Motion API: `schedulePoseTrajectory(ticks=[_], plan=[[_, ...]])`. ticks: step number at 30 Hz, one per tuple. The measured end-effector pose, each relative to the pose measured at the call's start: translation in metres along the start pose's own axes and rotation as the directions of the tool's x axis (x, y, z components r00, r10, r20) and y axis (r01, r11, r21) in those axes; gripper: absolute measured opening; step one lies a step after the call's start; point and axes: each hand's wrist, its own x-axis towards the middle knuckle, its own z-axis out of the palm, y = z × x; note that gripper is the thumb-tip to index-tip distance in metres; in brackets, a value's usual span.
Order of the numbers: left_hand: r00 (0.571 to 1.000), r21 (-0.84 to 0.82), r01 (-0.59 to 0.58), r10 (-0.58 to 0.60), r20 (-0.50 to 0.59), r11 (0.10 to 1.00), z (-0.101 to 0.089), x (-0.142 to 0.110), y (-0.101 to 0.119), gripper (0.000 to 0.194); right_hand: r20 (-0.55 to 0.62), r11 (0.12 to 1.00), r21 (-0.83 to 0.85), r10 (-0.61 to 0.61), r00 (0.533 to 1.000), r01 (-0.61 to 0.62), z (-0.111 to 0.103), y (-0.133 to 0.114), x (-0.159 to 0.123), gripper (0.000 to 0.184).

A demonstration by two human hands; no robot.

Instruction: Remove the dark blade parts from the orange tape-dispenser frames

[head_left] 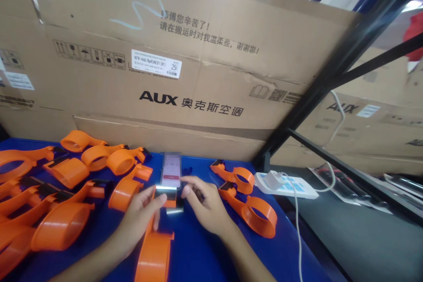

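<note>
An orange tape dispenser point(155, 251) lies on the blue table point(205, 255) in front of me, its metal blade end point(167, 190) pointing away. My left hand point(140, 220) grips the dispenser's neck, thumb near the blade. My right hand point(205, 205) pinches the blade end from the right, fingers curled around a small dark part. A phone point(171, 171) with a lit screen lies just beyond the blade.
Several orange dispensers point(59, 224) are piled at left, and two more point(259, 216) lie at right. A white power strip point(287, 184) with a plugged charger and cable sits at the table's right edge. Large cardboard boxes point(185, 61) wall off the back. A black metal frame point(333, 66) stands at right.
</note>
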Motion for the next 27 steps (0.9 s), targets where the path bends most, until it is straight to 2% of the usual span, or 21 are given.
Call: schedulePoseTrajectory(ticks=[4,8,19,22,27], plan=[[1.000,-0.019,0.000,0.000,0.002,1.000,0.000,-0.001,0.002,0.030,0.069,0.980,-0.053,-0.186,0.980,0.190,0.007,-0.008,-0.003,0.042],[1.000,-0.013,-0.003,0.003,-0.008,1.000,0.000,0.000,0.004,0.029,0.068,0.952,-0.119,-0.276,0.959,0.282,0.010,-0.008,-0.003,0.034],[1.000,0.001,0.013,-0.013,-0.020,1.000,0.001,0.001,0.001,0.030,0.076,0.958,-0.130,-0.247,0.966,0.255,0.007,-0.007,-0.002,0.032],[0.999,0.009,0.024,-0.024,-0.026,1.000,-0.001,0.002,0.001,0.030,0.040,0.960,-0.134,-0.243,0.969,0.246,0.006,-0.008,-0.003,0.031],[0.998,-0.027,0.003,-0.005,-0.058,1.000,-0.004,0.004,0.002,0.031,-0.077,0.954,-0.237,-0.207,0.975,0.183,-0.002,-0.010,-0.004,0.026]])
